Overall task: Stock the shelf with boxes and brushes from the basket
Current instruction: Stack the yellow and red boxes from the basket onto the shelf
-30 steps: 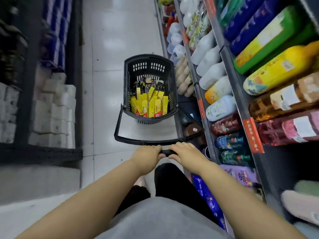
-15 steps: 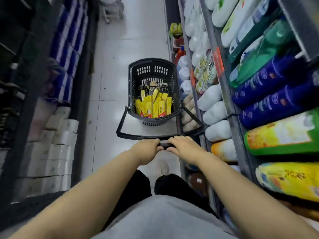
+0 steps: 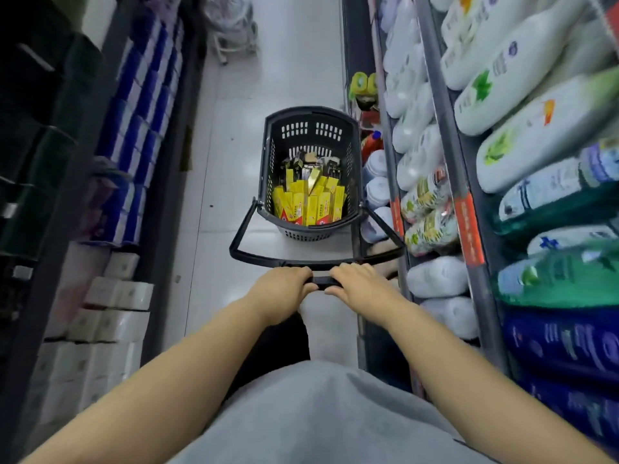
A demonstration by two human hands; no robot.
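Aisle: tiled floor (image 3: 234,95), goods on both sides.
Change: the right shelf (image 3: 447,128) now shows white bottles (image 3: 413,128), not the yellow and orange ones; we have advanced the basket (image 3: 311,112).
Hands: left hand (image 3: 281,289) and right hand (image 3: 360,286) both curl round the handle (image 3: 321,281), grip unchanged.
Stock: yellow boxes (image 3: 308,204) and dark brushes (image 3: 308,164) lie in the basket.
Meaning: we judge transit continues; stocking not begun.

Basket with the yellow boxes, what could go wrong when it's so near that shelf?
1. The basket sits very close to the right-hand shelf, so its side could bump the pale bottles on the low row.
2. The yellow boxes stand loosely packed; a bump might tip them.
3. The left hand and right hand both grip the handle, so neither is free to catch anything.
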